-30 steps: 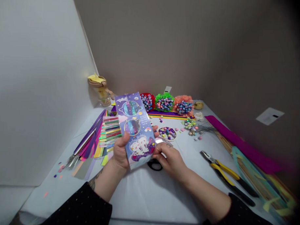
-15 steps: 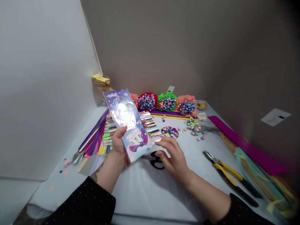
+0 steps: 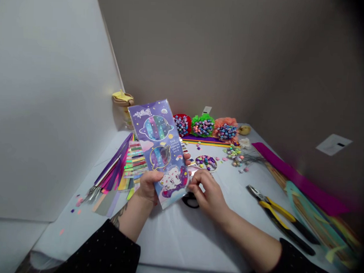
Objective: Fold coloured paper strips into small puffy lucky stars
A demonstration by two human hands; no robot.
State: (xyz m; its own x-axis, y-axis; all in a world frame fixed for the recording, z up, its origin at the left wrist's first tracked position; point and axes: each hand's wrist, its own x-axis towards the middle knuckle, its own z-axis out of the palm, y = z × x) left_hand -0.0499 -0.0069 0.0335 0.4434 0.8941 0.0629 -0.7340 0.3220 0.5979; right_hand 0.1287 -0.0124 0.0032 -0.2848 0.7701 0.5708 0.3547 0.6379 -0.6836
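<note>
My left hand [image 3: 148, 187] grips a purple cartoon-printed packet of paper strips [image 3: 145, 147], thumb across the front and fingers behind. The packet is tilted, its front turned towards me. Coloured strips show through two planet-shaped windows. At the packet's lower right edge, my right hand [image 3: 208, 193] has thumb and forefinger pinched together on its clear wrapper, as far as I can make out. Black-handled scissors [image 3: 191, 201] lie on the table beneath, partly hidden by the packet and my right hand.
Pliers [image 3: 274, 215] with yellow and black handles lie on the right, near a magenta strip [image 3: 300, 178] and ribbons. Paper-star bouquets [image 3: 202, 126] line the back. A dish of paper stars [image 3: 205, 162] sits mid-table. Paper strips [image 3: 115, 170] fan out on the left.
The packet has tipped more upright and moved slightly right, losing its glare so its windows show. My right hand's fingers have closed into a pinch at its edge.
</note>
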